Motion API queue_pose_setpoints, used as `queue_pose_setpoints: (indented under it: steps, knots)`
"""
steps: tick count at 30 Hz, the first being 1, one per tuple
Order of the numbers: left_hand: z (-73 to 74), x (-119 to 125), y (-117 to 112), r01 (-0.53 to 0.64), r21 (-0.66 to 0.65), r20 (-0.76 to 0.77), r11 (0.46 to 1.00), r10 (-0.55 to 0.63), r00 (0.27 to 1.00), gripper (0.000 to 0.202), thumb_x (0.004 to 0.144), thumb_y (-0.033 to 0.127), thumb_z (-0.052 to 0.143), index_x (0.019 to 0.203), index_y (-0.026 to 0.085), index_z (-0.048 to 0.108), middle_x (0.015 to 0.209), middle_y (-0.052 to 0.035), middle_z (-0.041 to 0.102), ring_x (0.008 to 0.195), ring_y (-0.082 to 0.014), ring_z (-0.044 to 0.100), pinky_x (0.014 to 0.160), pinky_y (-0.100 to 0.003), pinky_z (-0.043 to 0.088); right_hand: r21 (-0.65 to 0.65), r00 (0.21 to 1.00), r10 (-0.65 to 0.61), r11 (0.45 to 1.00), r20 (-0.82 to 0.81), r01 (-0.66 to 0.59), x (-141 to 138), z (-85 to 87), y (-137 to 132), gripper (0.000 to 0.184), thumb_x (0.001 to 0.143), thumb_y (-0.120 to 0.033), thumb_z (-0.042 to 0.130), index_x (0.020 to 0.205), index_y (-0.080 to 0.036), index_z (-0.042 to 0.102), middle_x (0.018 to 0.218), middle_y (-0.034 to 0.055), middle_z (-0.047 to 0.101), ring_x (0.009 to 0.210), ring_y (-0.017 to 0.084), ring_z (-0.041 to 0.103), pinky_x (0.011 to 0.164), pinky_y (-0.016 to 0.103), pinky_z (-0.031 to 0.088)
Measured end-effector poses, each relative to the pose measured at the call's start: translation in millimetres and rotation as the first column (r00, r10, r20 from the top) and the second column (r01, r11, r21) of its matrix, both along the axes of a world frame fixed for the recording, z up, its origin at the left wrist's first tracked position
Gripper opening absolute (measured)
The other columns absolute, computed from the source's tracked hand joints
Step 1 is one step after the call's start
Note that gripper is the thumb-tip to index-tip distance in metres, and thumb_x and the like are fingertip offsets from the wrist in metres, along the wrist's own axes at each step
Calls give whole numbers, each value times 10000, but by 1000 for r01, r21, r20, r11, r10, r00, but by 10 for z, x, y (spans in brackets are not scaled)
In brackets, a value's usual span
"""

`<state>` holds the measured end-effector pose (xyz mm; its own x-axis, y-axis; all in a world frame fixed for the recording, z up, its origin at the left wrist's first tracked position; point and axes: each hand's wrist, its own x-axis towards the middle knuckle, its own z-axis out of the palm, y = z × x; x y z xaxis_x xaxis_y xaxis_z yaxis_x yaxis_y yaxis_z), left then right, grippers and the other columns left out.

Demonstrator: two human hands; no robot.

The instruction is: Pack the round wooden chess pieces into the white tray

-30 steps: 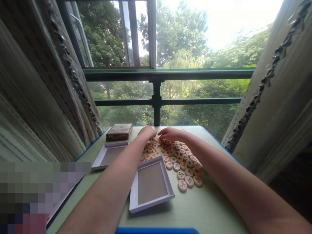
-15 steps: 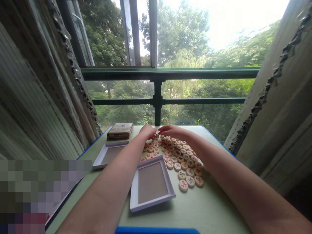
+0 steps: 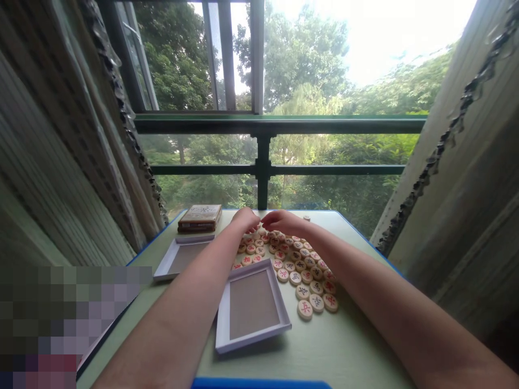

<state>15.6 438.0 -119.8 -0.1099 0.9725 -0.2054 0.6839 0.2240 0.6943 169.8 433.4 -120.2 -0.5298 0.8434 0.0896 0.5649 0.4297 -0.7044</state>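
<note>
My left hand is at the far end of the spread of round wooden Chinese chess pieces, its fingers curled downward. Whatever is in its fingers is too small and hidden to make out. Facing it, my right hand arches over the far pieces, fingers loosely bent and apart, with the tips close to the left fingertips. No piece shows in the right hand. Red and black characters mark the pieces, most lying face up. One piece lies apart beyond my right wrist.
An open shallow white box tray lies near my left forearm, and a second tray is partly behind that arm. Stacked brown boxes stand at the far left of the pale green table. Window railing and curtains surround it.
My right hand has shifted slightly left and its fingers bend more, closer to my left hand. A lone piece now shows beyond the right wrist. My left hand has hardly moved.
</note>
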Motion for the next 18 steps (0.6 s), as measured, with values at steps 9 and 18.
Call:
queue_pose_setpoints:
  steps: [9,18]
  knots:
    - [-40,9,14,-47,-122,13,991,49,999,90,695,156,593,624,101,600,717,-135,691,578,-185,657,509,-248,523,312,913,-9,941,407,-131,-30,2,-127,251,774,-236,578,984,-188,707,975,61,706,886,196,624,812,263,442]
    - [-17,53,-45,-18,-140,-29,990,14,999,65,671,118,587,625,85,619,621,-108,675,523,-171,632,513,-248,511,272,949,-98,962,300,14,-76,-52,-181,275,750,-267,621,1004,-194,697,927,32,710,812,156,624,759,230,456]
